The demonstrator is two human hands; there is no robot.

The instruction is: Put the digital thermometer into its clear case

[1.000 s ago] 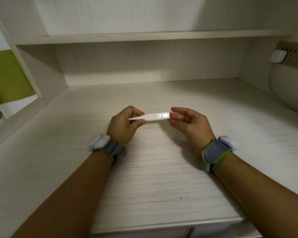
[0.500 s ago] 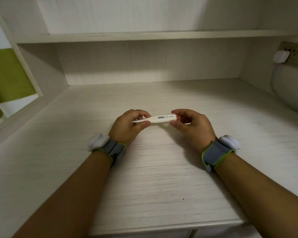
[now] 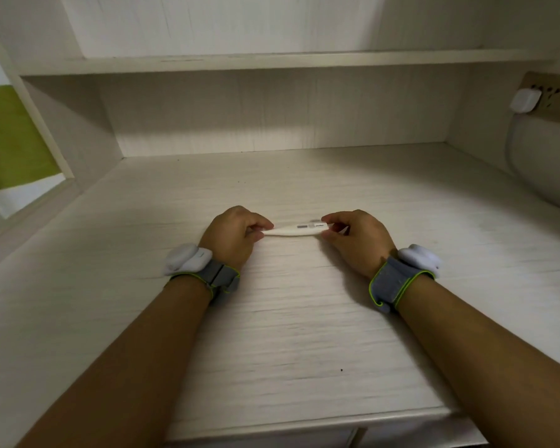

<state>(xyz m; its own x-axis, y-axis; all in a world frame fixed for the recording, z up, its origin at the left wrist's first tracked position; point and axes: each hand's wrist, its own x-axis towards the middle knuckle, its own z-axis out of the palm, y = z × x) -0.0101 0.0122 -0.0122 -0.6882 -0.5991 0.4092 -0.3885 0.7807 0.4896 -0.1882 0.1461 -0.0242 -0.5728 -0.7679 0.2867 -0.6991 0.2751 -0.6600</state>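
A white digital thermometer (image 3: 296, 230) lies level between my two hands, low over the desk (image 3: 288, 334), its small grey display facing up. My left hand (image 3: 232, 236) pinches its narrow tip end. My right hand (image 3: 358, 239) pinches its wider end near the display. I cannot make out a clear case apart from the thermometer; whether one surrounds it is not visible.
A whitewashed wooden shelf (image 3: 272, 61) runs overhead, with side panels left and right. A wall socket with a white plug (image 3: 526, 100) sits at the right, above a pale rounded object (image 3: 543, 169). Both wrists wear grey bands with white sensors.
Both hands have lowered the thermometer toward the desk and turned it so the display faces up. The grips at both ends stay the same.
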